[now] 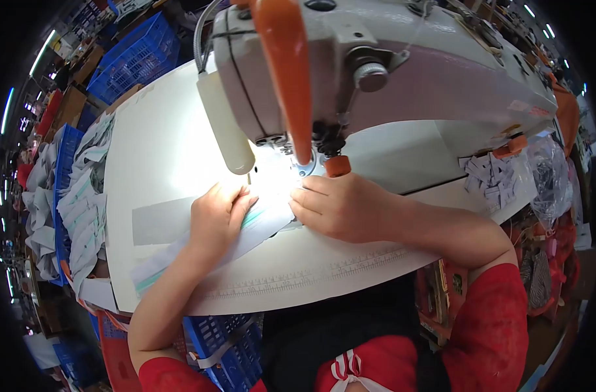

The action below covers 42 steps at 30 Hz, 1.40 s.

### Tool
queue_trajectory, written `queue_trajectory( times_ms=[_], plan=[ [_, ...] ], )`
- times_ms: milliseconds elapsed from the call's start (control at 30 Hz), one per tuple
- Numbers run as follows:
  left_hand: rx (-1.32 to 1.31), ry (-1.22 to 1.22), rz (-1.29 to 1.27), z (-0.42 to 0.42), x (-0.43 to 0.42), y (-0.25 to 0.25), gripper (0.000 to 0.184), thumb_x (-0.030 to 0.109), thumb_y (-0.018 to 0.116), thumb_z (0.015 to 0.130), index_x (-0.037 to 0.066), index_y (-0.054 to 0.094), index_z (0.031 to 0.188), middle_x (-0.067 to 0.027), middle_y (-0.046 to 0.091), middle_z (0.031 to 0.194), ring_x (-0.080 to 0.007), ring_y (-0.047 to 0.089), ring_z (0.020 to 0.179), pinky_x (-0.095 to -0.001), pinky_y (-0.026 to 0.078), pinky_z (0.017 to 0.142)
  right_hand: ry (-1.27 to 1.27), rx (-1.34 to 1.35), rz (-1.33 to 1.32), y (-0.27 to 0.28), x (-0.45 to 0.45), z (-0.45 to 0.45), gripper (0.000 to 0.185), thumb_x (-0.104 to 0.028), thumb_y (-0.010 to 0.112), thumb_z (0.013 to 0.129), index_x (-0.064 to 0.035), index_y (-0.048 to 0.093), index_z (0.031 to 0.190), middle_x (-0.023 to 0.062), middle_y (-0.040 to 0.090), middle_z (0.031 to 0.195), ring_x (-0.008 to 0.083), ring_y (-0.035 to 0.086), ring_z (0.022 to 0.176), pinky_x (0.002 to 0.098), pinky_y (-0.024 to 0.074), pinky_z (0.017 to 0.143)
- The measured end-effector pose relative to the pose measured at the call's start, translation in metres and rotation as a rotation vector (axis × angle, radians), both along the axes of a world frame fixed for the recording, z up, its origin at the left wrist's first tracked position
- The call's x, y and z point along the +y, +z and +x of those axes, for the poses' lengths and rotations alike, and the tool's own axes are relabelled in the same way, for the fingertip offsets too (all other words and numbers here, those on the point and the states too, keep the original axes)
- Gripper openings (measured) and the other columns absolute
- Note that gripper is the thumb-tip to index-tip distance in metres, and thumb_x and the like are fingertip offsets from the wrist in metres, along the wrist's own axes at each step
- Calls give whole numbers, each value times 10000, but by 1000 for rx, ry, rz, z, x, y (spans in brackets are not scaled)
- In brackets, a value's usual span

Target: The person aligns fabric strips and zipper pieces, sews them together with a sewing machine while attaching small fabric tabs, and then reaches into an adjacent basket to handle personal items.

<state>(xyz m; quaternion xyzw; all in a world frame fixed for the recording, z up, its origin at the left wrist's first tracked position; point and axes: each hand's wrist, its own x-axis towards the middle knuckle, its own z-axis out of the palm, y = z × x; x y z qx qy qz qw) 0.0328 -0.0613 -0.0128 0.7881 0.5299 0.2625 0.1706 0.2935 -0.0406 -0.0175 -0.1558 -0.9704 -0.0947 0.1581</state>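
Note:
A white fabric strip (246,240) with a green stripe lies slantwise on the sewing table, its upper end at the needle area of a sewing machine (402,85). My left hand (218,214) is closed on the strip's left side, thumb and fingers pinched together. On the other side, my right hand (344,208) has its fingers curled against the strip's right edge, just below the machine's orange knob (338,166). Strong lamp glare washes out the fabric around the needle, so the stitching spot is hard to see.
A grey patch (157,221) and a printed ruler (311,269) mark the tabletop. Small white labels (490,176) lie at the right beside a clear plastic bag (549,179). Striped fabric pieces (86,196) are heaped at the left, near blue crates (135,59).

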Motion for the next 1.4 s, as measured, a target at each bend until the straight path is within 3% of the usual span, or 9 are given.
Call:
queue_trajectory(
  times_ms=[200,233,367,533,700,867,1033,1200,1400],
  plan=[
    [-313,5,-635,-21,15,64,133,64,706,830,45,610,740,-17,567,679,-123,470,601,-257,386,594,-56,0,-43,8,-1,2,201,-105,598,833,-48,614,1025,79,610,1121,202,584,931,288,480,668],
    [-314,2,-640,-16,18,68,133,64,706,830,45,610,740,-17,567,679,-123,470,601,-257,386,594,-60,-3,-46,7,0,2,201,-105,598,833,-48,614,1025,79,610,1121,202,584,931,288,480,668],
    [-1,-349,-462,9,28,76,94,53,699,860,62,612,826,29,542,681,-82,415,581,-213,343,558,-10,237,60,-5,5,-2,51,-119,603,814,-90,603,856,41,534,828,168,457,669,301,391,609],
    [-44,-301,-353,17,42,25,166,66,741,815,48,580,779,-10,556,706,-151,467,611,-272,387,575,-51,11,-55,6,1,5,159,-80,611,816,-58,600,973,73,602,1084,202,570,847,297,471,670],
    [-45,-243,-114,17,35,15,164,42,741,810,42,577,805,-18,561,742,-167,472,614,-292,396,573,-25,60,-35,0,4,7,134,-66,622,805,-59,593,935,79,611,1058,202,572,844,294,474,680],
    [-81,-218,-101,18,32,8,96,91,713,878,67,624,853,31,567,723,-95,439,602,-223,371,572,-11,69,-82,2,3,8,110,-60,635,801,-61,593,903,77,620,1033,200,577,837,293,481,691],
    [-42,-238,-2,17,28,2,94,100,721,877,63,634,876,20,582,734,-93,459,608,-218,382,580,-9,68,-95,4,6,11,102,-65,637,807,-56,606,904,71,627,1035,201,591,858,296,490,699],
    [-74,-287,-95,16,33,12,156,36,733,816,54,578,820,-32,542,772,-171,469,638,-305,399,598,19,128,-108,3,8,12,109,-68,643,806,-54,618,911,61,629,1031,204,600,859,295,492,696],
    [-37,-296,-233,15,39,18,148,61,724,843,59,577,824,-26,516,764,-165,452,644,-301,384,605,16,120,-119,4,8,12,112,-69,649,801,-52,626,910,61,632,1026,205,607,858,297,494,695]
  ],
)
